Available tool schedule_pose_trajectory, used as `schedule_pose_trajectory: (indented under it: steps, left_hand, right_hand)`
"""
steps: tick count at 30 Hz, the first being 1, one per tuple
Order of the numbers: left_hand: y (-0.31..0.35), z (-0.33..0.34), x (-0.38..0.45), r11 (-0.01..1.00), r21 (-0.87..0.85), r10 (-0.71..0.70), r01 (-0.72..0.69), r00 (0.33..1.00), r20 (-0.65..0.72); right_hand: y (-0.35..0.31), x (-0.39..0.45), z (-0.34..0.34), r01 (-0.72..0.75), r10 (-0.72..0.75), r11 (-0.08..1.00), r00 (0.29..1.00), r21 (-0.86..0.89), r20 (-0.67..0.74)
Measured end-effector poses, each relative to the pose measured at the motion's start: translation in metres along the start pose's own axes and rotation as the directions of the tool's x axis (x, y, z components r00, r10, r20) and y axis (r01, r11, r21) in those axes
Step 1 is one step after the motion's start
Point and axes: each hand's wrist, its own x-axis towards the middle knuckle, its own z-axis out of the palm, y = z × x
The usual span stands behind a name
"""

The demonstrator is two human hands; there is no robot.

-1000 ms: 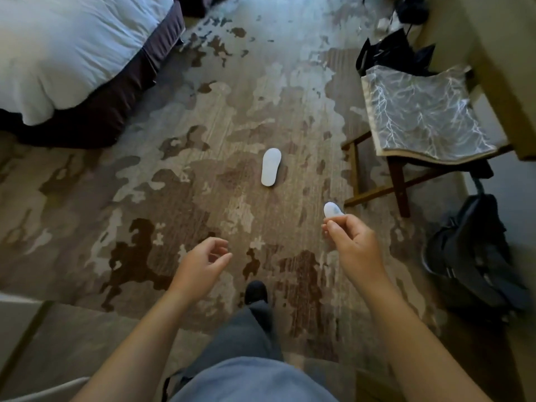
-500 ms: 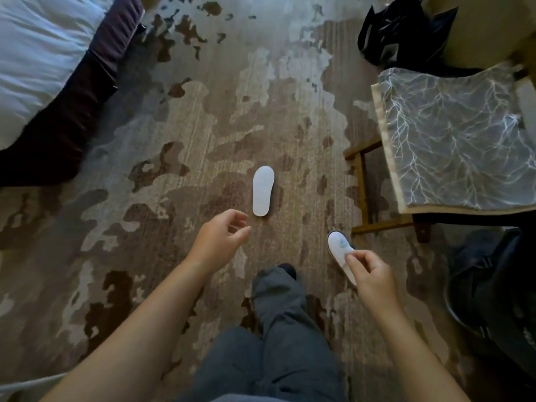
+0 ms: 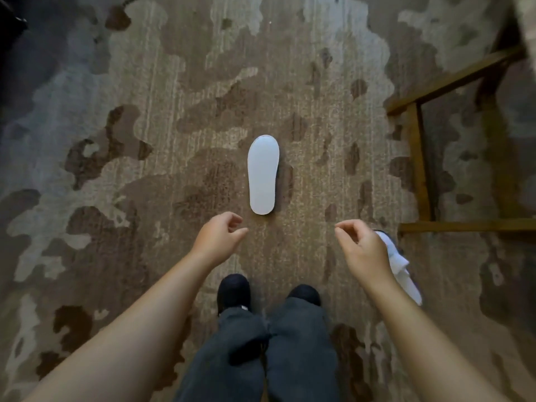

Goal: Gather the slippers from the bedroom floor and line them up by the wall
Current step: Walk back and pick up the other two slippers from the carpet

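Observation:
A white slipper (image 3: 262, 174) lies sole-up on the patterned carpet, straight ahead of my feet. My left hand (image 3: 220, 239) hovers just short of its near end, a little to the left, with fingers loosely curled and nothing in them. My right hand (image 3: 362, 250) is level with it on the right. A second white slipper (image 3: 401, 264) shows strap-up behind and under this hand. The far fingers appear to hold it, though the grip itself is hidden. The thumb and forefinger are curled and free.
A wooden chair frame (image 3: 417, 158) stands on the right, its lower rail close to my right hand. My two dark shoes (image 3: 233, 291) and grey trouser legs fill the lower middle. A dark bed base (image 3: 11, 24) edges the upper left corner.
I have stepped forward and the view has tilted down, so the floor slipper now lies just beyond my hands. My right hand shifted from pinching its slipper's edge to having the slipper behind it.

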Motion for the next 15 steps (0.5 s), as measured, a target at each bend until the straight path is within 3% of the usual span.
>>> schedule_pose_trajectory:
  steps: [9, 15]
  left_hand:
    - [-0.129, 0.156, 0.228, 0.999, -0.031, -0.03, 0.029, 0.999, -0.022]
    - [-0.153, 0.19, 0.315, 0.99, -0.095, -0.119, 0.103, 0.975, -0.188]
  right_hand:
    - [0.209, 0.174, 0.141, 0.013, -0.011, 0.997, 1.0, -0.072, 0.017]
    - [0.269, 0.213, 0.164, -0.025, 0.031, 0.992, 0.998, -0.125, 0.048]
